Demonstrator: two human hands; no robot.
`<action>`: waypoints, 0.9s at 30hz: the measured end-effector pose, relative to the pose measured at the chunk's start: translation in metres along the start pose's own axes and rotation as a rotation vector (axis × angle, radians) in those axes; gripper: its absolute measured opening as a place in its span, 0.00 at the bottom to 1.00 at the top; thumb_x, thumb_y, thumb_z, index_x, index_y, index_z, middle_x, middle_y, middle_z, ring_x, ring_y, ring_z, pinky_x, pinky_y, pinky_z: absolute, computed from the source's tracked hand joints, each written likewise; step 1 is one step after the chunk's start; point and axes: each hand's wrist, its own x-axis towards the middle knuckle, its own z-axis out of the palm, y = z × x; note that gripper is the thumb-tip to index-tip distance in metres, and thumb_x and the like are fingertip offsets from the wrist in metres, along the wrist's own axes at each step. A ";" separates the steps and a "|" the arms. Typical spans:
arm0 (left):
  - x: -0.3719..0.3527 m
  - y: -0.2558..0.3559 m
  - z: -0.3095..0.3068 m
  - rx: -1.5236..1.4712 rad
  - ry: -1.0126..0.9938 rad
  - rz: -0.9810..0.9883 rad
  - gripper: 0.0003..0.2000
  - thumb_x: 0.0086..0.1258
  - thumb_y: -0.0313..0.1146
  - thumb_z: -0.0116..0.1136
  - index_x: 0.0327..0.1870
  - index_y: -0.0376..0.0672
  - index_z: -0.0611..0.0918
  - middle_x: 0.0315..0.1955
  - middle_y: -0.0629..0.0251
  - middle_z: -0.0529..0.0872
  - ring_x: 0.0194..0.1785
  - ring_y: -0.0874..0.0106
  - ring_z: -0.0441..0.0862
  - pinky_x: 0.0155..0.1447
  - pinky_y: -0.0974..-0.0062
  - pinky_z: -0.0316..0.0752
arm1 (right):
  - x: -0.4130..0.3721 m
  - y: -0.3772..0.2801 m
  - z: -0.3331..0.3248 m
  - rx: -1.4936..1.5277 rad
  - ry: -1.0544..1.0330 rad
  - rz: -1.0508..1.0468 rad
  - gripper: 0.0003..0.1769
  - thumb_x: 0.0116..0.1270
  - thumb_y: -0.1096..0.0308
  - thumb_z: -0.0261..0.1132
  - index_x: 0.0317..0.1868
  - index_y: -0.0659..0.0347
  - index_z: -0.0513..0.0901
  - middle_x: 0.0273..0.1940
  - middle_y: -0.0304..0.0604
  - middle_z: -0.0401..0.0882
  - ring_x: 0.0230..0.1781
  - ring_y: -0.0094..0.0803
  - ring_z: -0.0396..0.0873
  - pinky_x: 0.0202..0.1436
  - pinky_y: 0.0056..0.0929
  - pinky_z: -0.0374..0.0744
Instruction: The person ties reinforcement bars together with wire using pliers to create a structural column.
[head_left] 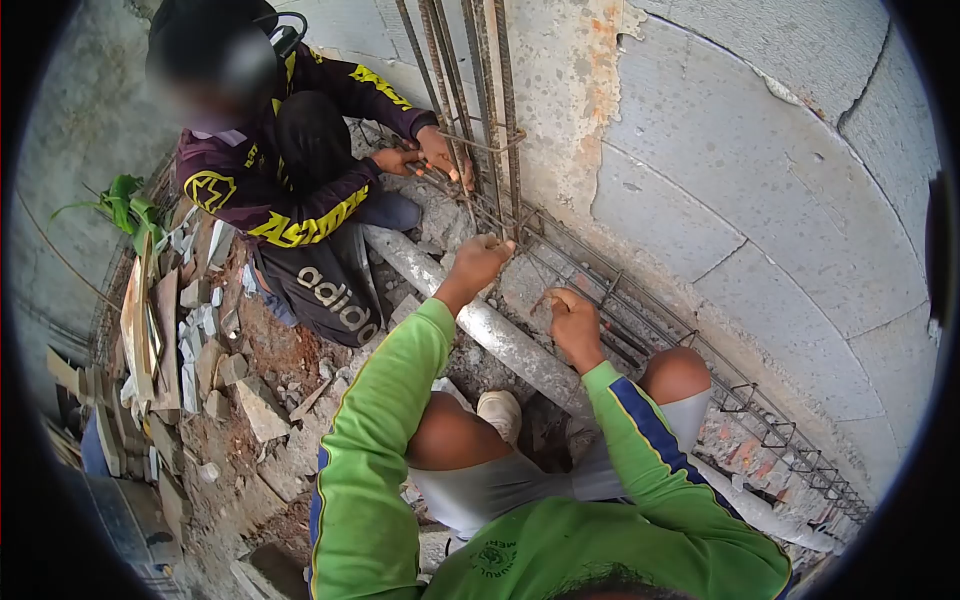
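My left hand (478, 267), in a green sleeve, is closed at the foot of the upright rebars (492, 110), its fingertips beside the steel; what it grips is too small to make out. My right hand (573, 325) is closed around a short, thin piece of wire (543, 297) whose end sticks out to the left. Between and beyond my hands, the long horizontal rebar cage (615, 290) runs along the wall's base. Across the rebars, a co-worker's two hands (437, 158) touch the same upright bars.
A co-worker (290, 170) in a dark jacket crouches at the upper left. A pale pipe (480, 325) crosses the ground beneath my arms. Broken bricks and rubble (262, 410) lie to the left, and a grey block wall (740, 190) rises at the right.
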 end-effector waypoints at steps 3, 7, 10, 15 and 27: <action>0.038 -0.025 0.000 0.486 0.094 0.285 0.26 0.68 0.43 0.66 0.57 0.28 0.80 0.44 0.51 0.87 0.47 0.61 0.85 0.51 0.67 0.79 | 0.016 0.027 0.013 -0.187 0.034 0.055 0.13 0.71 0.68 0.58 0.49 0.58 0.87 0.41 0.53 0.88 0.42 0.49 0.87 0.47 0.40 0.81; 0.066 -0.040 0.010 0.447 0.279 0.304 0.27 0.62 0.35 0.68 0.59 0.27 0.78 0.47 0.45 0.87 0.49 0.58 0.86 0.52 0.67 0.79 | 0.042 0.043 0.037 -0.331 0.054 0.086 0.14 0.71 0.65 0.58 0.50 0.53 0.87 0.42 0.55 0.87 0.44 0.56 0.85 0.48 0.47 0.81; 0.081 -0.059 0.012 0.256 0.421 0.355 0.24 0.62 0.31 0.67 0.59 0.30 0.78 0.45 0.45 0.87 0.48 0.57 0.86 0.52 0.66 0.79 | 0.058 0.033 0.049 -0.451 -0.006 0.124 0.14 0.71 0.65 0.61 0.53 0.57 0.86 0.44 0.55 0.87 0.43 0.50 0.86 0.47 0.39 0.82; 0.077 -0.044 0.010 0.117 0.529 0.416 0.20 0.64 0.23 0.63 0.58 0.32 0.78 0.44 0.50 0.86 0.45 0.60 0.86 0.49 0.67 0.80 | 0.089 0.072 0.075 -0.205 0.169 -0.122 0.14 0.71 0.67 0.61 0.55 0.51 0.85 0.43 0.58 0.85 0.43 0.57 0.84 0.46 0.45 0.82; 0.103 -0.086 0.011 -0.254 0.521 0.269 0.10 0.69 0.19 0.56 0.50 0.30 0.80 0.37 0.59 0.85 0.36 0.74 0.82 0.40 0.77 0.79 | 0.112 0.098 0.082 0.185 0.044 0.091 0.10 0.78 0.70 0.59 0.50 0.63 0.86 0.37 0.35 0.85 0.25 0.18 0.70 0.31 0.21 0.72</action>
